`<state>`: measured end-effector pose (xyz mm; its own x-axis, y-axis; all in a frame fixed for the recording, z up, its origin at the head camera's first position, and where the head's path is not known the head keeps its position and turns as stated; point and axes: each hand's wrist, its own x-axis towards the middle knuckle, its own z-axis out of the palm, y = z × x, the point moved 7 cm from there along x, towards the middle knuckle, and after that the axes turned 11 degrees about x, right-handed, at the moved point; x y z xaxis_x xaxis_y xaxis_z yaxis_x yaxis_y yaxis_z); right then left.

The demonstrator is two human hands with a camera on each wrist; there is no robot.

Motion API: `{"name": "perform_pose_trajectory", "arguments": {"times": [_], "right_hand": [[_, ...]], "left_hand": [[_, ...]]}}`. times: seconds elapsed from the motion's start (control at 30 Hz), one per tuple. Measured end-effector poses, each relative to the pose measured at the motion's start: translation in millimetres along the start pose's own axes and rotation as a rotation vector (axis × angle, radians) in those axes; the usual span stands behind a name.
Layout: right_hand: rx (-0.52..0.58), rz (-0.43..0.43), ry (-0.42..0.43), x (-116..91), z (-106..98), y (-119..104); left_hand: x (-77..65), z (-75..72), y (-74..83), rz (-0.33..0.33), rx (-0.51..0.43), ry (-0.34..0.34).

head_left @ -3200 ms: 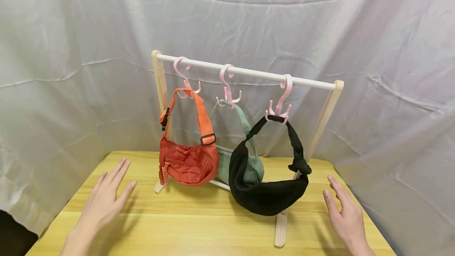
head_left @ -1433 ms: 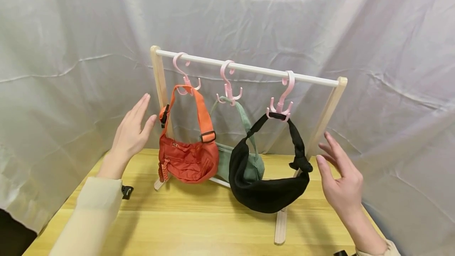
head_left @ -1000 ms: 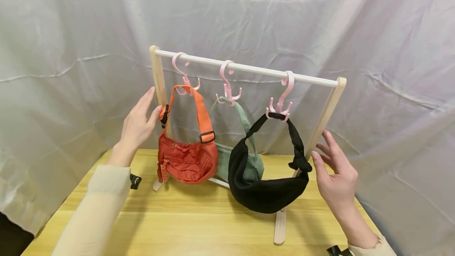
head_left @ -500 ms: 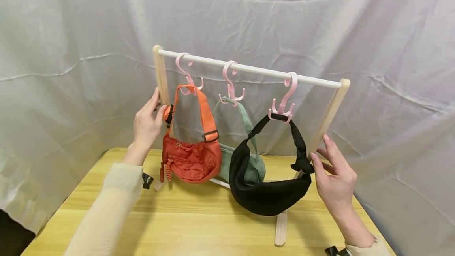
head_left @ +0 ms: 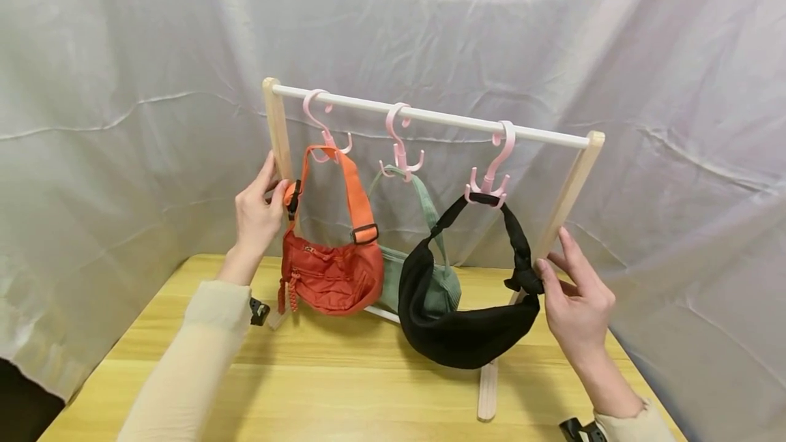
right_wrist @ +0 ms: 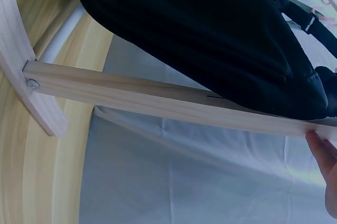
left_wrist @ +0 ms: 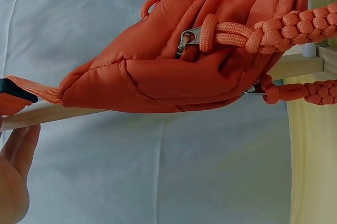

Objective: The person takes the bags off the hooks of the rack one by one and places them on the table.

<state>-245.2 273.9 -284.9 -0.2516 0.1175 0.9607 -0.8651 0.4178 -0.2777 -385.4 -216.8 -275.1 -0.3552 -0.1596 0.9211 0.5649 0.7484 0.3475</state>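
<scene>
A small rack with wooden posts and a white top rail point(head_left: 448, 119) stands on the table. My left hand point(head_left: 254, 217) grips its left post point(head_left: 278, 129), thumb near the orange strap's black buckle. On the other side my right hand point(head_left: 580, 312) holds the right post point(head_left: 568, 189) between thumb and fingers, beside the black bag's knot. Three pink hooks point(head_left: 396, 138) hang from the rail. They carry a red-orange bag point(head_left: 334, 275), a green bag point(head_left: 445, 288) and a black bag point(head_left: 469, 340). The black and red-orange bags partly cover the green one.
Under the rack lies a yellow wood-grain table point(head_left: 344, 394). A grey curtain point(head_left: 430, 33) closes off the back and both sides. The rack's right foot point(head_left: 487, 391) points toward me, and a white lower bar point(head_left: 382, 314) runs behind the bags.
Both hands have risen from the table's sides and closed in on the rack's posts, which they now grip. Rack and bags have shifted very slightly to the right.
</scene>
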Motion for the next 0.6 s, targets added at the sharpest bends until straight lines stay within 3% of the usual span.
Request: {"name": "perform_pose_trajectory", "arguments": {"times": [0.6], "right_hand": [[-0.107, 0.062, -0.01, -1.0, 1.7, 0.4]], "left_hand": [[-0.5, 4.1, -8.3, 0.008, -0.112, -0.021]]}}
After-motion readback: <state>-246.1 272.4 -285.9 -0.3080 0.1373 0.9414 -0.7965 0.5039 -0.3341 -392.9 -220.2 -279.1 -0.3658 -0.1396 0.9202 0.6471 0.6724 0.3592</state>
